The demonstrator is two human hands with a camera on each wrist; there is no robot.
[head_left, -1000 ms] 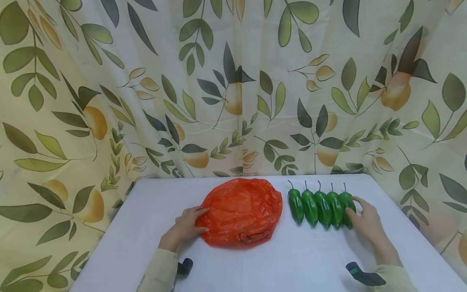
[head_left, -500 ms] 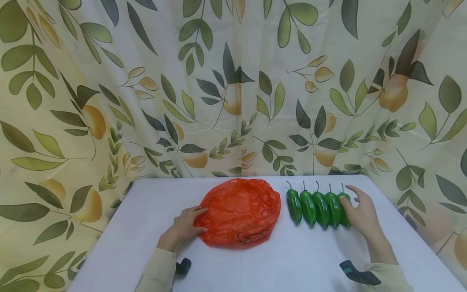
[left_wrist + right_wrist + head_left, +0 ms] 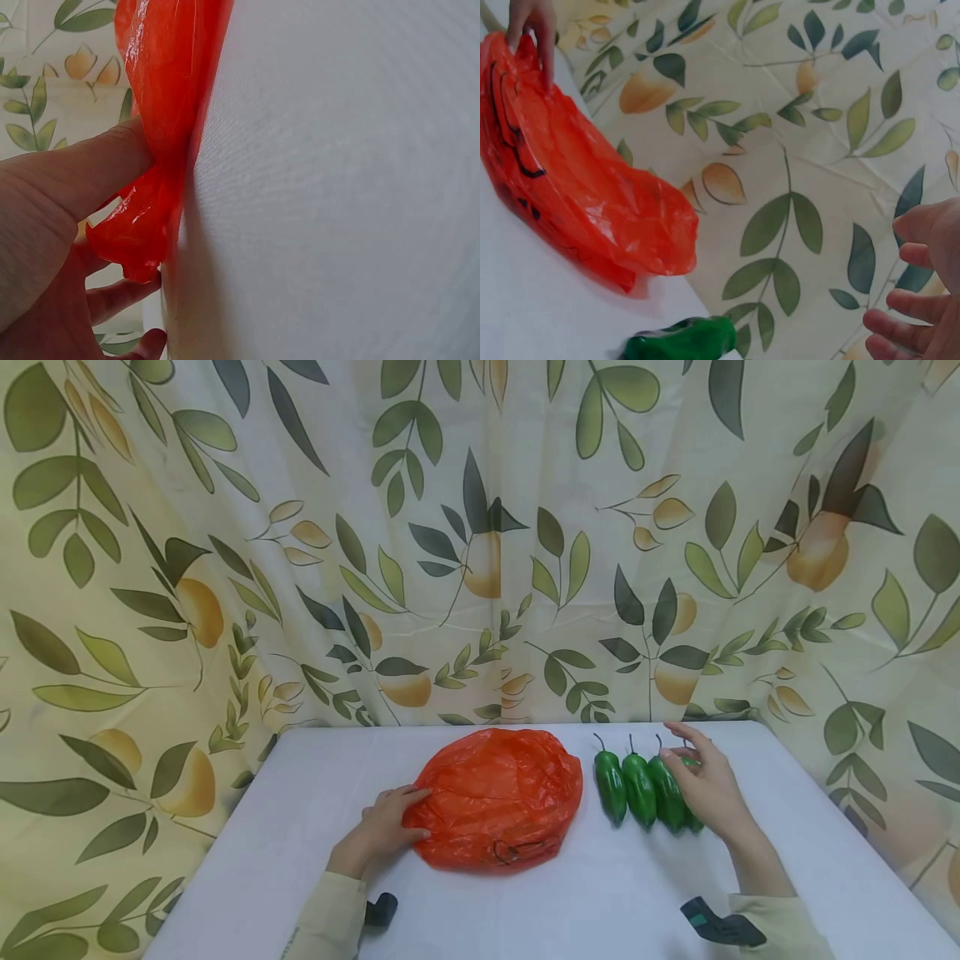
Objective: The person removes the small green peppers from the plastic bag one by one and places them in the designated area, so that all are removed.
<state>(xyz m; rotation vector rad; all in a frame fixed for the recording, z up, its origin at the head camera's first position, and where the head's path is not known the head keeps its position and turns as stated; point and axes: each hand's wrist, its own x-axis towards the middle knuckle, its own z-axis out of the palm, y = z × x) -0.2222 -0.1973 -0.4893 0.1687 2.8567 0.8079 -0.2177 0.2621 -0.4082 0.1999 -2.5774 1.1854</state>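
A crumpled red plastic bag (image 3: 495, 793) lies at the middle of the white table. My left hand (image 3: 382, 825) pinches its left edge; in the left wrist view the thumb (image 3: 97, 165) presses the bag's gathered end and the other fingers show past it. Several glossy green chili peppers (image 3: 611, 789) stand side by side in a row to the right of the bag, stems pointing away. My right hand (image 3: 708, 785) is over the right end of the row, hiding part of it. In the right wrist view its fingers (image 3: 907, 306) are loosely spread, with nothing between them.
The white table (image 3: 585, 910) reaches back to a curtain (image 3: 465, 635) printed with leaves and fruit, which also runs along both sides. Dark wrist devices (image 3: 723, 925) are worn at the cuffs of both sleeves.
My right hand has left the rightmost pepper and moved left over the row, now covering its right end. The left hand stays on the bag, and the bag has not moved.
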